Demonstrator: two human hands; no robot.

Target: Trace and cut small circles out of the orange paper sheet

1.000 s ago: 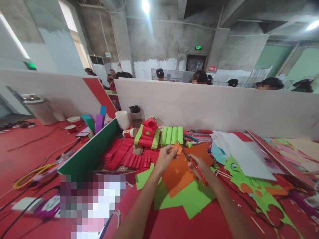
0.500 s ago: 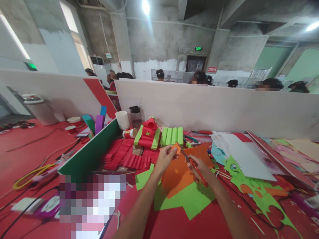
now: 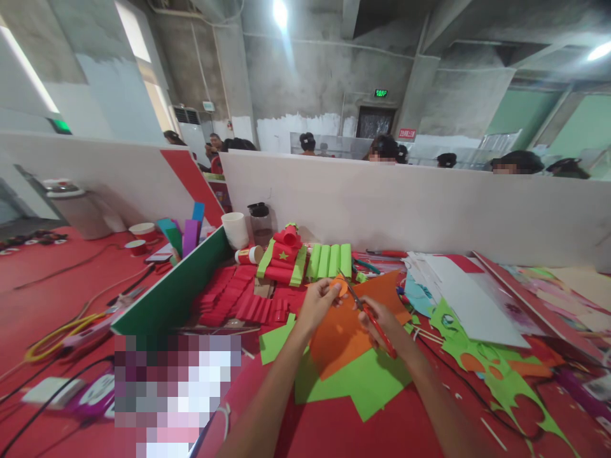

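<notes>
Between the fingertips of my left hand point(image 3: 319, 304) is a small orange paper piece point(image 3: 340, 285) with a rounded edge. My right hand point(image 3: 377, 318) is closed on scissors point(image 3: 379, 327) with red handles, and their blades reach up to the edge of that piece. Whether the blades are parted is too small to tell. Under both hands lies a sheet of orange paper point(image 3: 329, 350), on top of green paper point(image 3: 367, 388). Just beyond are green paper rolls point(image 3: 329, 261) and a red and green paper model point(image 3: 284, 257) with a star on it.
Folded red paper strips point(image 3: 224, 296) lie left of my hands, beside a green board point(image 3: 181, 286). Cut green scraps point(image 3: 506, 375) and white sheets point(image 3: 472, 299) are on the right. A white partition point(image 3: 405, 210) stands behind, with several people beyond it.
Almost nothing differs. My hands, the orange piece and the scissors keep nearly the same place, with only a slight shift of the scissors.
</notes>
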